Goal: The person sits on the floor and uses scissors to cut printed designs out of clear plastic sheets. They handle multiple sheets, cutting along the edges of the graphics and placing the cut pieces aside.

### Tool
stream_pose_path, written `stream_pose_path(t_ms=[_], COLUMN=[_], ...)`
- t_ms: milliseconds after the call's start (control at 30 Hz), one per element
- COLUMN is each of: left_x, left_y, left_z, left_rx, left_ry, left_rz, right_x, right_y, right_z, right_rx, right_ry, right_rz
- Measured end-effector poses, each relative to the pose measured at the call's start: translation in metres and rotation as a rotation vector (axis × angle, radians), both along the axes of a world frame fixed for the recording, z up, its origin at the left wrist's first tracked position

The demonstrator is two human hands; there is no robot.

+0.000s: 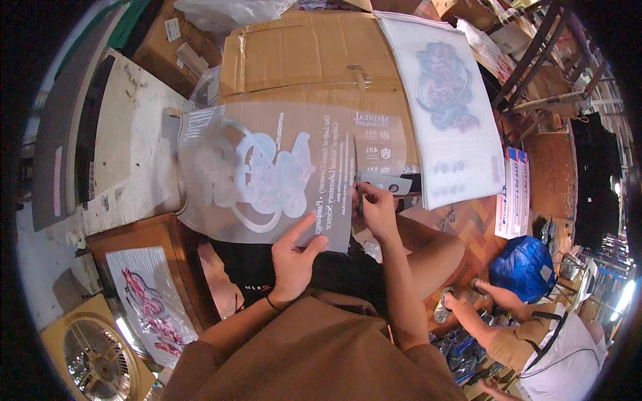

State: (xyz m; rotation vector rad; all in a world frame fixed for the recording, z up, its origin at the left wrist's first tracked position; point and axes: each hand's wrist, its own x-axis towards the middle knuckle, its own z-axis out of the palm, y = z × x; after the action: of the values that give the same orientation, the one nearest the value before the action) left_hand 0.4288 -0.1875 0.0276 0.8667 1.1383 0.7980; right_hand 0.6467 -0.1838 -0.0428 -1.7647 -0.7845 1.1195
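A translucent printed transfer film (271, 175) lies before me, bearing white mirrored writing and a coiling figure. Its far part rests over a cardboard box (306, 55), and its near edge hangs by my lap. My left hand (296, 255) rests at the film's near edge, thumb and forefinger spread, pinching or pressing it; which one I cannot tell. In my right hand (376, 205) is a pair of scissors (357, 170), its narrow blade pointing away from me along the film between the large print and a column of small prints. How far the blades are apart is unclear.
A stack of white printed sheets (451, 125) overhangs the box's right side. Boxes of transfer film (511, 200) and a blue plastic bag (524, 268) stand farther right. A co-worker (541, 341) bends at lower right. A fan (100, 353) and another printed film (150, 306) are lower left.
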Motion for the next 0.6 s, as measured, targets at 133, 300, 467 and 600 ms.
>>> stream_pose_path(t_ms=[133,300,467,600], left_x=[-0.007,-0.012,-0.018,-0.026], left_y=[-0.003,-0.004,-0.005,-0.005], left_z=[0.0,0.004,0.001,-0.001], left_rx=[-0.003,-0.011,-0.048,-0.015], left_ry=[0.009,0.062,0.003,0.058], left_rz=[-0.011,-0.037,-0.033,-0.049], right_x=[-0.002,0.0,0.005,0.005], right_y=[0.005,0.01,0.015,0.021], right_z=[0.001,0.0,-0.007,0.002], right_rx=[0.025,0.002,0.026,0.021], right_ry=[0.059,0.116,0.082,0.029], right_rz=[-0.027,-0.018,0.011,0.043])
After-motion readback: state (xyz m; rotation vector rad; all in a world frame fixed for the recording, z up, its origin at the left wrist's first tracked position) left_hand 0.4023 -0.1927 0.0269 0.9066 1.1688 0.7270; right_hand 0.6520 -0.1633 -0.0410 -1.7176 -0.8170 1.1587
